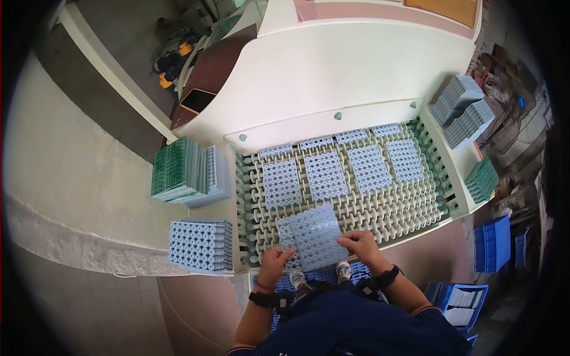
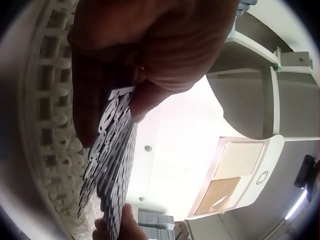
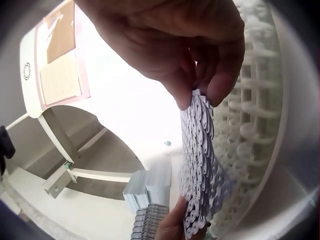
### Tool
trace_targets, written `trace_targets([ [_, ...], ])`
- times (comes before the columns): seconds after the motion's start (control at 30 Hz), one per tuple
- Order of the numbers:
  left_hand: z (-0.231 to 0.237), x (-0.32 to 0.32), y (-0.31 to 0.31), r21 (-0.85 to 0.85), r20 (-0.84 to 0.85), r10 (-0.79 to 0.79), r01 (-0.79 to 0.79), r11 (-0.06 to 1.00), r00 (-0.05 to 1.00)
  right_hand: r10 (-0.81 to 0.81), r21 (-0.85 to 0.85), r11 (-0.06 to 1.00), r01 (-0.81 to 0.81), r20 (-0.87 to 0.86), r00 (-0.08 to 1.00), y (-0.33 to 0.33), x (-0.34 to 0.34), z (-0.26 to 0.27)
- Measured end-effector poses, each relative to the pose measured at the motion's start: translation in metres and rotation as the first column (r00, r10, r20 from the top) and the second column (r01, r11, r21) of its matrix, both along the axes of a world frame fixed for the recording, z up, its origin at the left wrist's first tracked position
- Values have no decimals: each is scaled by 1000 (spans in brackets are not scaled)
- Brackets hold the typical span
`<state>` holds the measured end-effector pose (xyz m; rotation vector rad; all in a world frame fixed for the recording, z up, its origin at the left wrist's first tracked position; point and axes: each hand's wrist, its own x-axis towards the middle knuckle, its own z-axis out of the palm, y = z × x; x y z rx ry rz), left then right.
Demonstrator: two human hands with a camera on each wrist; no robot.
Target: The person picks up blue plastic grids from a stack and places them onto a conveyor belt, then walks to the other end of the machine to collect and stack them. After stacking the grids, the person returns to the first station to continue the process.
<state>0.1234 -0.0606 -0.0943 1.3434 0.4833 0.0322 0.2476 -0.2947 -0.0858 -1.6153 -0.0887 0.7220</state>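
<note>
Above the rollers [image 1: 389, 209], my left grip [image 1: 274, 265] and right grip [image 1: 360, 245] pinch overlapping sheets [image 1: 320, 238], seemingly to part them; next calls for level lowering, I judge.

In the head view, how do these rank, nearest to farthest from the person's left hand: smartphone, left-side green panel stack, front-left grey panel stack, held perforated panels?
1. Held perforated panels: pinched by the left hand.
2. Front-left grey panel stack: just left of that hand.
3. Left-side green panel stack: behind the grey one.
4. Smartphone: farthest back, upper left.
</note>
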Motion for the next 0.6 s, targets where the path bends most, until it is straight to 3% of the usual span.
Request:
trace_targets([
  [0.07,-5,2,12,82,1,13,-13,997,1000,-46,-66,997,46,-3,999,-12,9,-6],
  [0.1,-6,3,20,295,-69,13,8,956,998,-47,-71,996,47,-1,999,-16,12,-4],
  [0.13,-7,4,23,491,-139,26,46,870,990,-46,-197,979,56,55,997,-19,16,1],
  [0.17,-8,3,21,488,-136,22,48,872,990,-40,-318,945,73,111,993,-23,18,3],
  [0.2,-5,4,19,804,-72,48,30,594,996,-11,-379,918,117,270,963,-24,21,-5],
  [0.23,-2,5,17,977,1,45,-11,212,999,-16,-381,916,124,274,961,-29,22,-8],
  [0.3,4,5,12,965,-7,-9,9,264,1000,-12,-345,924,164,404,915,-37,26,-7],
  [0.37,6,5,10,949,-21,-65,40,314,998,-93,-284,941,182,301,949,-54,34,-7],
  [0.43,4,5,7,978,-32,-238,80,193,971,-188,-223,949,223,166,968,-71,44,7],
  [0.53,4,4,2,985,-106,-235,135,110,966,-265,-240,921,307,189,945,-107,61,3],
  [0.6,1,4,3,984,-112,-228,140,110,967,-273,-347,873,342,234,933,-120,69,7],
])
